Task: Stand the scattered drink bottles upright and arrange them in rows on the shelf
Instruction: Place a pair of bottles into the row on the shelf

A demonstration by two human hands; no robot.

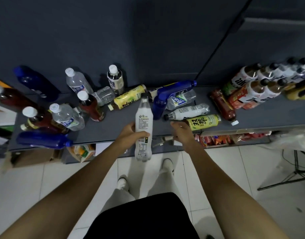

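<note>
My left hand (pixel 131 133) grips a white milky bottle (pixel 144 118) with a black cap, holding it above the front edge of the grey shelf (pixel 117 125). My right hand (pixel 181 131) hovers over the shelf edge with loosely curled fingers, empty, just short of a lying yellow tea bottle (pixel 204 121). Behind that one lies a white bottle (pixel 187 112). Two blue bottles (pixel 172 91) and another yellow bottle (pixel 129 99) lie scattered at the middle back. Several bottles stand upright at left, among them clear water bottles (pixel 75 81) and a dark red one (pixel 90 106).
A blue bottle (pixel 43 139) lies at the shelf's front left corner. At right, a group of upright bottles (pixel 255 90) stands in rows, with a dark red bottle (pixel 223 106) lying beside it. Snack packs (pixel 215 140) fill the lower shelf. A tripod stand (pixel 296 171) stands on the tiled floor.
</note>
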